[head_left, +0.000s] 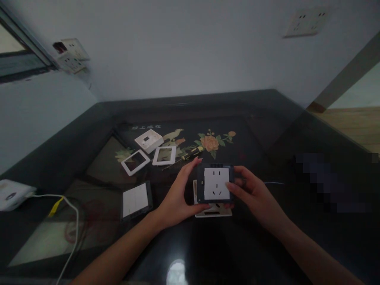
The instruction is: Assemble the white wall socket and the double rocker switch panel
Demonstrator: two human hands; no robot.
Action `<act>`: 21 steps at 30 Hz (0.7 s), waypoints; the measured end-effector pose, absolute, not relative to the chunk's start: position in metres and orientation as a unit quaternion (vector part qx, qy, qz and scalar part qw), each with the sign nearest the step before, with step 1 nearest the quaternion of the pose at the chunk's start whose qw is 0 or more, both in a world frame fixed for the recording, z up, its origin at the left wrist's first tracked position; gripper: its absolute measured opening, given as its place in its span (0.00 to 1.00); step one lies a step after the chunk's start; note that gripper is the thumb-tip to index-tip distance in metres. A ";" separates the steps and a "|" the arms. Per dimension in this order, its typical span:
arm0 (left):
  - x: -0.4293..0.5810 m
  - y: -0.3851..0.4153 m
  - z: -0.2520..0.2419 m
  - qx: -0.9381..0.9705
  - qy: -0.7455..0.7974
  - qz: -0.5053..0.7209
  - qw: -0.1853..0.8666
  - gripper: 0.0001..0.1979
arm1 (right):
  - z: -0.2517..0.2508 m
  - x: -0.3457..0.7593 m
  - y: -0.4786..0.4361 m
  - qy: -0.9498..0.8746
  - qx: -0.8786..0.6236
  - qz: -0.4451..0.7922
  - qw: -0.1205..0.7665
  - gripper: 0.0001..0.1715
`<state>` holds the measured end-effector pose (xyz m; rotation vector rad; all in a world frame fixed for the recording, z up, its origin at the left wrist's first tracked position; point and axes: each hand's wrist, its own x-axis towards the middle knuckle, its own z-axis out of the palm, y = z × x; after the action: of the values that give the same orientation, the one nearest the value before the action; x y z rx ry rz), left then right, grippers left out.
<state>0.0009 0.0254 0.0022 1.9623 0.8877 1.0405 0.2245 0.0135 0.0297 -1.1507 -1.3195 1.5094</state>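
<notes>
A socket panel (216, 183) with a white face and dark frame is held up between both hands, its slots toward me. My left hand (175, 192) grips its left side, fingertips at the top corner and thumb along the lower edge. My right hand (252, 194) holds the right side, thumb pressed on the white face and fingers behind. Just beneath it a white back box (218, 213) rests on the table, mostly hidden by the panel. To the left of my left hand lies a second dark-framed panel (135, 201) with a plain white face.
Two white cover frames (127, 169), a white box (149, 139) and a screwdriver (191, 153) lie farther back on the dark glossy table (255, 118). A white device (14, 194) with a cable (77, 221) stands at left. Sockets (307, 21) are on the wall.
</notes>
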 end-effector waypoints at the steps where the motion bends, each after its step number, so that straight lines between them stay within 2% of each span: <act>1: 0.000 0.025 0.004 0.765 0.343 0.402 0.369 0.51 | 0.030 0.224 0.013 -0.524 -0.459 0.596 0.399 0.19; 11: -0.006 0.028 0.011 0.800 0.337 0.369 0.331 0.50 | 0.032 0.227 0.013 -0.544 -0.475 0.575 0.384 0.19; 15: -0.002 0.028 0.015 0.805 0.360 0.345 0.321 0.46 | 0.033 0.228 0.014 -0.553 -0.485 0.568 0.369 0.19; 18: -0.001 0.028 0.013 0.792 0.377 0.353 0.325 0.44 | 0.033 0.229 0.015 -0.558 -0.487 0.572 0.352 0.19; 21: -0.003 0.029 0.010 0.773 0.373 0.366 0.360 0.43 | 0.032 0.231 0.016 -0.575 -0.485 0.543 0.374 0.20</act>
<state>-0.0026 0.0286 0.0100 1.9933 0.9606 0.9449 0.2312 0.0157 0.0315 -1.2412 -1.4722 1.3892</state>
